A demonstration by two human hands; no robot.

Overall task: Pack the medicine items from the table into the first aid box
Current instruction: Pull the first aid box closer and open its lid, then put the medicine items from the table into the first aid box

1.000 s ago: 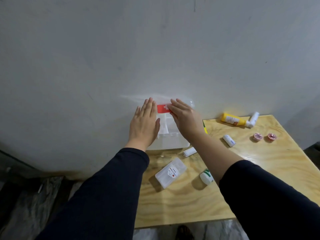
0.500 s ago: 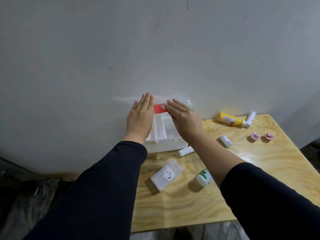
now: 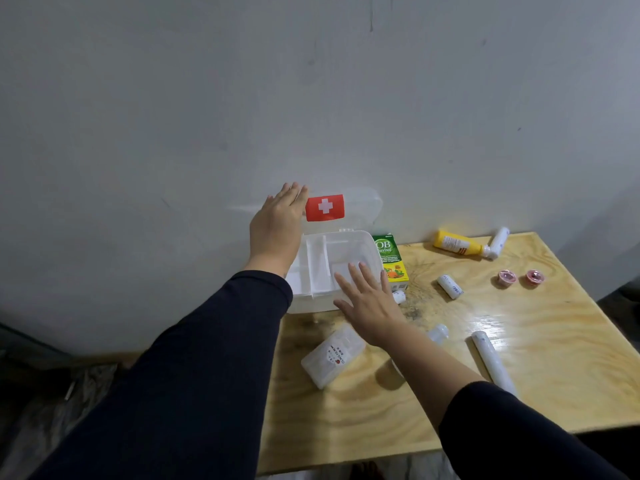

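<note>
A green carton [image 3: 390,257] reading "OB Herbal" stands just at 3 o'clock of the first aid box [image 3: 332,271], touching its right wall. The clear lid [image 3: 360,209] stands raised against the wall [image 3: 311,98], carrying a red sticker with a white cross [image 3: 325,207]. At 6 o'clock of the box lies a clear flat case [image 3: 332,356] with a round label; its small print is too fine to read surely. At 2 o'clock a yellow bottle [image 3: 457,244] with a white printed label, unreadable, lies on the wooden table [image 3: 519,341], touching a white tube [image 3: 498,241]. Two pink cups [image 3: 519,278] sit at 3 o'clock, a small white roll [image 3: 449,286] between them and the box.

The left hand [image 3: 277,226] lies flat, fingers together and extended, against the lid's left edge at 10 o'clock of the box. The right hand [image 3: 367,303] hovers, fingers spread wide and holding nothing, over the box's front right corner; its fingertips [image 3: 355,268] are above the large compartment. A long white tube [image 3: 491,362] lies at 4 o'clock, well apart from the fingers.
</note>
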